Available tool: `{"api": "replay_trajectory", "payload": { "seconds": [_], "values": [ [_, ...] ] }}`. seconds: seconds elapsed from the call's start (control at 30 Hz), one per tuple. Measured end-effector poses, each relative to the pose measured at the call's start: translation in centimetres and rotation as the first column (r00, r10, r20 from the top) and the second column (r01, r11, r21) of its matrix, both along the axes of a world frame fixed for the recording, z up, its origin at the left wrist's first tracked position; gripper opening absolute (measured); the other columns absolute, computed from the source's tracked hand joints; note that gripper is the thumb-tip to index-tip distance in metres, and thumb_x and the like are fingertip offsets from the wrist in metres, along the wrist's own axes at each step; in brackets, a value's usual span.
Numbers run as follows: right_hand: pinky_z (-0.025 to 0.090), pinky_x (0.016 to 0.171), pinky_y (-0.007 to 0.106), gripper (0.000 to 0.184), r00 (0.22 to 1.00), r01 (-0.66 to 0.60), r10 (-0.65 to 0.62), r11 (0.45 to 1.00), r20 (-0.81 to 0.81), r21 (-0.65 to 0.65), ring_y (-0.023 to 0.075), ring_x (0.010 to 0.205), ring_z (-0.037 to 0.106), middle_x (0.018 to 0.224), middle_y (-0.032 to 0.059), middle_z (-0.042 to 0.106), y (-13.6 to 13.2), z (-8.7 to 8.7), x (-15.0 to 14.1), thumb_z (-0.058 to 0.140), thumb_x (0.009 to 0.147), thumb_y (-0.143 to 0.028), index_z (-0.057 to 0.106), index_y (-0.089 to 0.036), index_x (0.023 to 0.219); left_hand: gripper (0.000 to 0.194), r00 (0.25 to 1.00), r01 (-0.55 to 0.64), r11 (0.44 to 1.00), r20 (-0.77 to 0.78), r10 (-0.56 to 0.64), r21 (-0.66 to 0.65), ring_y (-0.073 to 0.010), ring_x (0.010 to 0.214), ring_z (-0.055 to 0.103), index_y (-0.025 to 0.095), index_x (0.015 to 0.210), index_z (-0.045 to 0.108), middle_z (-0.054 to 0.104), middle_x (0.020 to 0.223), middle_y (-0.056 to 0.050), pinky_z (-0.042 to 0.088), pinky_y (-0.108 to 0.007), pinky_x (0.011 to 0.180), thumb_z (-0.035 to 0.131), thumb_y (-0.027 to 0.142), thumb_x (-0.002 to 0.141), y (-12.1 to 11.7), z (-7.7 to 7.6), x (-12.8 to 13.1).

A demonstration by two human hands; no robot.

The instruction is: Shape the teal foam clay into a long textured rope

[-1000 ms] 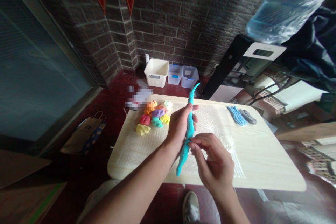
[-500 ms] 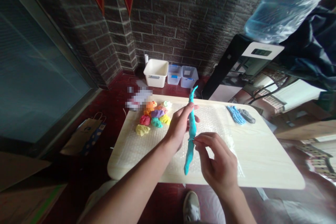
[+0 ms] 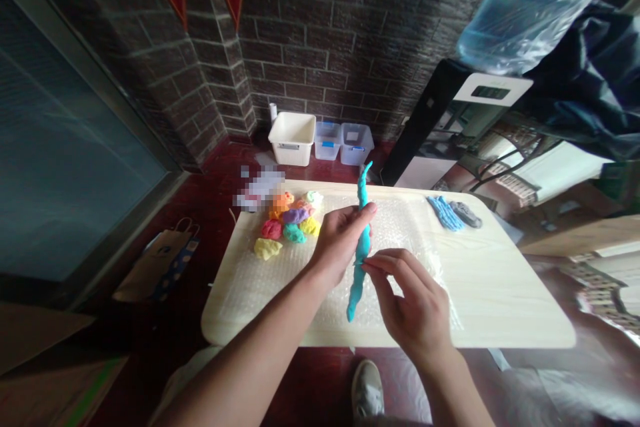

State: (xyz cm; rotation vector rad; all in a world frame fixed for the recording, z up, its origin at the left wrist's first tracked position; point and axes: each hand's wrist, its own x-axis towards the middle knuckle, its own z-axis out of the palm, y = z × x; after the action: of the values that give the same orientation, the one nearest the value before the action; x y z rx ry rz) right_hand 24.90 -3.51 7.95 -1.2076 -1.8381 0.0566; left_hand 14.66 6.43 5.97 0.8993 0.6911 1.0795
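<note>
A long, wavy roll of turquoise modelling clay [image 3: 356,283] stands nearly upright above the table, its top end thin and bent. My left hand [image 3: 340,237] is closed around its upper middle, the thumb lying across the front. Thumb and fingertips of my right hand [image 3: 415,297] are pinched together at the roll's right edge, just below the left hand. Whatever small bit of clay lies between those fingertips is hidden. Beyond my left hand, several coloured clay lumps, among them a purple lump [image 3: 295,215] and a green lump [image 3: 295,233], rest on bubble wrap [image 3: 295,287].
The pale wooden table [image 3: 510,293] spans the space below my hands. Toward its right back lie a blue twisted clay piece [image 3: 445,213] and a grey one [image 3: 466,215]. A white bin [image 3: 293,140] and two clear boxes stand by the brick wall; a water dispenser [image 3: 425,127] is at right.
The left hand has slid slightly lower on the roll and its thumb now crosses the front. My right fingertips remain at the roll's edge; the thin strip seen there earlier no longer shows clearly.
</note>
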Motion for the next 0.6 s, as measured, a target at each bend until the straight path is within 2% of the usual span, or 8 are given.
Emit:
{"api": "replay_trajectory", "payload": {
  "seconds": [0.23,0.37,0.5,0.6],
  "values": [
    [0.056,0.071,0.027,0.015,0.992,0.009,-0.017,0.997,-0.122,-0.071,0.015,0.08,0.068,0.093,0.0051,0.069,-0.1,-0.1,-0.1,0.066,0.096,-0.008,0.067,-0.018,0.106,0.051,0.995,0.04,0.993,0.095,-0.029,-0.116,-0.006,0.043,0.045,0.016,0.065,0.057,0.053,0.059,0.003,0.032,-0.021,0.042,0.08,0.059,0.079,-0.2,0.9,-0.1],
    [0.054,0.069,0.026,0.015,0.997,0.001,-0.004,1.0,-0.08,-0.031,0.0146,0.078,0.066,0.09,0.0048,0.068,-0.1,0.0,-0.3,0.063,0.095,-0.003,0.066,-0.018,0.101,0.049,0.989,0.078,0.986,0.136,-0.057,-0.149,-0.0065,0.042,0.048,0.017,0.066,0.056,0.053,0.059,0.003,0.031,-0.02,0.041,0.082,0.057,0.078,-0.3,1.2,0.0],
    [0.053,0.066,0.027,0.015,0.998,0.005,-0.008,0.999,-0.055,-0.05,0.0147,0.076,0.063,0.089,0.0046,0.065,-0.2,0.0,-0.5,0.061,0.095,-0.003,0.063,-0.017,0.099,0.049,0.99,0.085,0.985,0.128,-0.066,-0.151,-0.0062,0.042,0.047,0.016,0.065,0.056,0.053,0.059,0.003,0.03,-0.02,0.04,0.082,0.055,0.078,-0.3,1.1,0.0],
    [0.054,0.068,0.027,0.016,0.998,0.001,-0.005,0.998,-0.062,-0.06,0.0147,0.077,0.064,0.091,0.0052,0.065,-0.2,0.0,-0.5,0.062,0.095,-0.004,0.064,-0.017,0.106,0.049,0.992,0.083,0.984,0.102,-0.068,-0.154,-0.0058,0.043,0.047,0.016,0.065,0.057,0.053,0.058,0.003,0.03,-0.019,0.041,0.08,0.055,0.08,-0.3,1.1,-0.1]
  ]
}}
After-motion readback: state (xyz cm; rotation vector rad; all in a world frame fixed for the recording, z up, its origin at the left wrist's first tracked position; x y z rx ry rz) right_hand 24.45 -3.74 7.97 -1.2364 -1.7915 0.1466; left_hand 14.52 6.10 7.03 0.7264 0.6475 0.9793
